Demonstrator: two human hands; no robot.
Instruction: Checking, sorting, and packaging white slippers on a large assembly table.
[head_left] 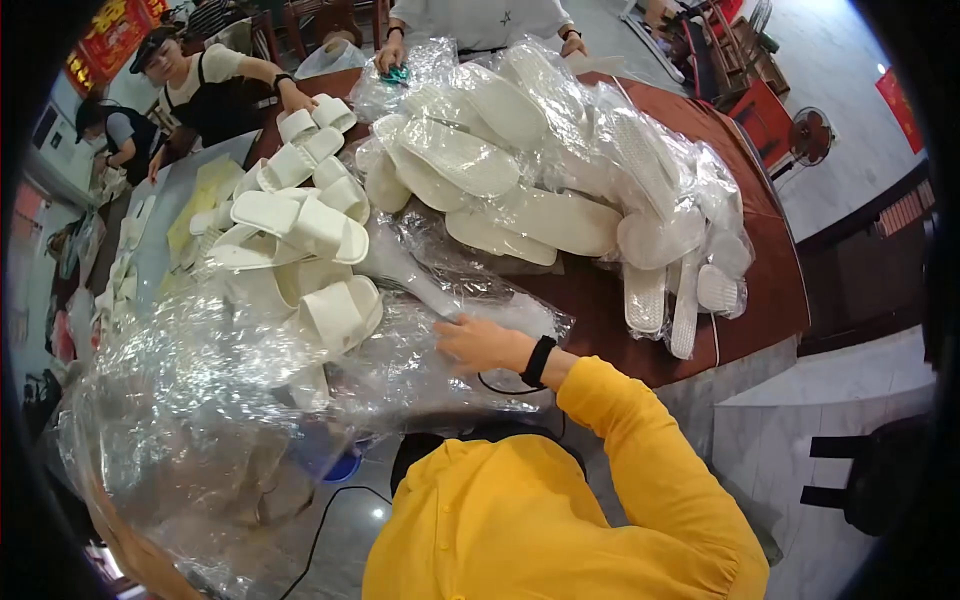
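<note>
My right hand [485, 345], with a black band at the wrist and a yellow sleeve, lies on a stack of clear plastic bags [400, 350] at the table's near edge. Its fingers are apart and point left, touching the film. My left hand is not in view. Just beyond and to the left is a heap of white open-toed slippers [300, 225]; the nearest slipper [340, 315] sits against the bags. A large crumpled sheet of clear plastic [200, 380] spreads over the left side and hangs off the table. Bagged white soles [560, 220] are piled across the far middle and right.
A brown cloth [760, 250] covers the table. Across it, a person's hand [390, 50] is near a small green tool [396, 75]; another person's hand [293, 95] reaches the slippers. A black cable [315, 545] hangs near a blue container [343, 466]. A fan [810, 135] stands right.
</note>
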